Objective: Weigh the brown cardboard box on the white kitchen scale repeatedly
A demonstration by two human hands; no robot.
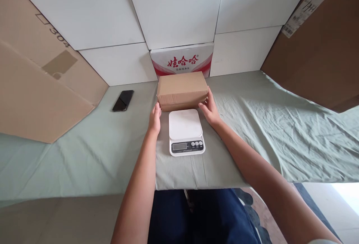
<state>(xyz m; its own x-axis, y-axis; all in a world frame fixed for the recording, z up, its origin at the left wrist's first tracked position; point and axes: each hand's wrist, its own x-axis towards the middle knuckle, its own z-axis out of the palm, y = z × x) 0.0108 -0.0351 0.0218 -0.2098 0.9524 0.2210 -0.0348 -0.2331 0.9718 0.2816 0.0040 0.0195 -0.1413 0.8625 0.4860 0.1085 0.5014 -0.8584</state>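
A closed brown cardboard box (182, 87) sits on the green cloth, just behind a white digital kitchen scale (185, 124). My left hand (155, 118) presses against the box's left side near its front corner. On the opposite side, my right hand (209, 108) grips the right end, thumb toward the front face and fingers along the side. Between them the two hands hold the box. The scale's plate is bare, and its display looks blank. Part of my left fingers is hidden behind the box edge.
A black phone (123, 100) lies on the cloth (92, 154) to the left. A large cardboard carton (33, 68) stands at far left, another carton (316, 49) at far right. Behind the box are white panels (179, 8) and a white-and-red printed carton (182, 60).
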